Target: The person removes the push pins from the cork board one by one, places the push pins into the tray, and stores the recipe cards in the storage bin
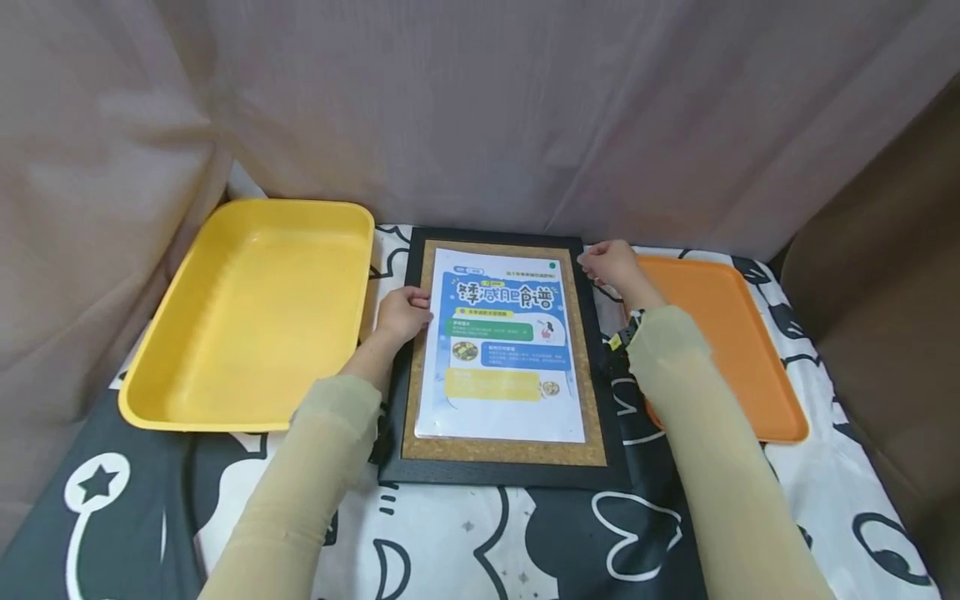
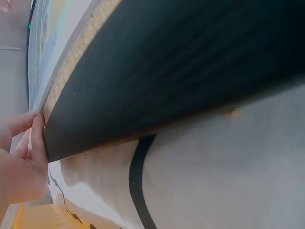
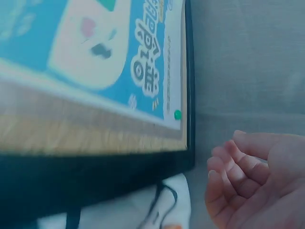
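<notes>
1. Head: sheet lies on board, between yellow tray and orange tray. Left hand at sheet's left edge; right hand beside board's upper right corner. Green dot, probably a pin, at sheet's top right.
2. Left wrist: thumb and finger close together at sheet's edge; cannot tell whether they pinch it. Light contact advisable, edge kept parallel to board's side.
3. Right wrist: fingers loosely curled, nothing seen held. Smoothing outward from the green dot should limit skew.
</notes>
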Tool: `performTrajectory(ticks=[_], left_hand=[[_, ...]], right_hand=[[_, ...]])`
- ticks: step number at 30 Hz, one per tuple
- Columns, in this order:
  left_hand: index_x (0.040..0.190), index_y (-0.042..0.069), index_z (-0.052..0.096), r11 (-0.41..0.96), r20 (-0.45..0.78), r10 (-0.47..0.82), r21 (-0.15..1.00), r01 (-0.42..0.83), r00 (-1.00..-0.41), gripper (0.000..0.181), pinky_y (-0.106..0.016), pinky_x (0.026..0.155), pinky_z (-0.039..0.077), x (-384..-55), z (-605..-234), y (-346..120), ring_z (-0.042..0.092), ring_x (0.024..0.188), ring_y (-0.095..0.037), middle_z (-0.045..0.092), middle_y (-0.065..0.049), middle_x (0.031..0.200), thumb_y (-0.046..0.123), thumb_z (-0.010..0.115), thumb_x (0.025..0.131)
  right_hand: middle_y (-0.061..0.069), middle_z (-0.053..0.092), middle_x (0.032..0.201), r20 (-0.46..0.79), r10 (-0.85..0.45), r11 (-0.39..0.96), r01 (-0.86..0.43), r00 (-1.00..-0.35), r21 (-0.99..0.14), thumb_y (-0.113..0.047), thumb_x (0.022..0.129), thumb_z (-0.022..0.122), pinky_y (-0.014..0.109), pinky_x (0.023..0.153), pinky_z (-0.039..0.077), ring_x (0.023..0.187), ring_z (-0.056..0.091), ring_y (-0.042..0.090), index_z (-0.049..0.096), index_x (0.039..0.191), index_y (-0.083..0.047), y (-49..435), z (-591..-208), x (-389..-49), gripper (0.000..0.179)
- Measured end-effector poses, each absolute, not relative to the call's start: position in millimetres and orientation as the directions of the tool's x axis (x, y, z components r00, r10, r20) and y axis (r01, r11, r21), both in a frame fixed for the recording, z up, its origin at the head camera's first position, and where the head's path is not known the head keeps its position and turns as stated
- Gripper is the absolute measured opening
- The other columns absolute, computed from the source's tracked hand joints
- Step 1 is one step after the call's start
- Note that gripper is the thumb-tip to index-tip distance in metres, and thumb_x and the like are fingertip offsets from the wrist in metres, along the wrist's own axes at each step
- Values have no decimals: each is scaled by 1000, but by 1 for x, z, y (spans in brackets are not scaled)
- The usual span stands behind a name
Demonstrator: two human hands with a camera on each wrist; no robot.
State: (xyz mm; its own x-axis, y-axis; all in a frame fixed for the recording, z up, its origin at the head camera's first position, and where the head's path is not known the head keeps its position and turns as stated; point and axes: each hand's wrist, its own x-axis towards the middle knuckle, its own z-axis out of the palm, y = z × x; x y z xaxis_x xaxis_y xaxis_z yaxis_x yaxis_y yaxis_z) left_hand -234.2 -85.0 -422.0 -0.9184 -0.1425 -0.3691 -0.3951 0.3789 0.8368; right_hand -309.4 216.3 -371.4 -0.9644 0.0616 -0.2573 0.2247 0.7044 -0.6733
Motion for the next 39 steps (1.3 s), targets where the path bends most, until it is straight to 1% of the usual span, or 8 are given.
performTrajectory(ticks=[5,11,15,23,26,30,34,39], left_hand=[[125,6,55,377,-374,-135,837,-396,-918,36,-32,87,54,-231,-426,-83,60,96,-24,59,-11,109,4,59,89],[124,6,56,384,-357,-136,841,-381,-924,35,-31,85,55,-231,-431,-79,61,94,-24,59,-11,109,3,59,88],[122,3,57,392,-318,-137,853,-346,-938,35,-31,82,56,-232,-431,-78,62,94,-24,60,-13,109,0,59,87],[121,2,57,392,-302,-138,858,-333,-943,35,-30,81,56,-232,-429,-78,62,93,-23,60,-13,108,1,59,86],[121,3,57,396,-309,-139,853,-339,-941,34,-29,81,55,-231,-429,-78,61,93,-23,60,-12,108,1,59,87],[120,4,57,405,-308,-138,850,-338,-941,33,-29,81,55,-230,-429,-78,61,93,-22,61,-12,107,2,59,87],[120,4,57,404,-304,-137,852,-333,-943,33,-29,80,55,-231,-428,-78,61,93,-22,61,-12,108,3,59,87],[120,3,57,402,-305,-140,852,-335,-942,33,-29,81,55,-232,-428,-77,61,93,-22,60,-12,108,2,59,87]], right_hand=[[15,56,100,-295,86,691,271,-951,-670,-20,95,51,31,80,52,87,53,22,57,114,4,203,-391,-326,32],[10,57,89,-308,95,688,286,-947,-667,-19,94,52,23,66,52,78,54,17,57,113,4,198,-407,-330,30],[11,57,90,-295,100,697,278,-950,-661,-16,93,52,19,61,49,78,54,17,58,111,5,196,-409,-329,29],[14,58,92,-205,85,758,196,-975,-623,-10,88,50,20,58,47,73,55,17,61,104,6,192,-405,-325,25],[15,59,97,-203,90,775,197,-975,-601,-11,89,49,20,57,45,76,55,18,61,104,5,191,-406,-325,26],[16,59,101,-229,116,781,231,-967,-581,-13,90,47,25,62,45,81,55,21,61,104,4,189,-408,-326,26],[14,59,97,-240,147,797,259,-960,-546,-15,92,45,30,66,44,83,53,24,61,99,1,187,-409,-328,23],[10,55,86,-229,153,812,254,-961,-525,-17,93,46,30,64,40,79,51,24,58,89,-2,187,-409,-328,20]])
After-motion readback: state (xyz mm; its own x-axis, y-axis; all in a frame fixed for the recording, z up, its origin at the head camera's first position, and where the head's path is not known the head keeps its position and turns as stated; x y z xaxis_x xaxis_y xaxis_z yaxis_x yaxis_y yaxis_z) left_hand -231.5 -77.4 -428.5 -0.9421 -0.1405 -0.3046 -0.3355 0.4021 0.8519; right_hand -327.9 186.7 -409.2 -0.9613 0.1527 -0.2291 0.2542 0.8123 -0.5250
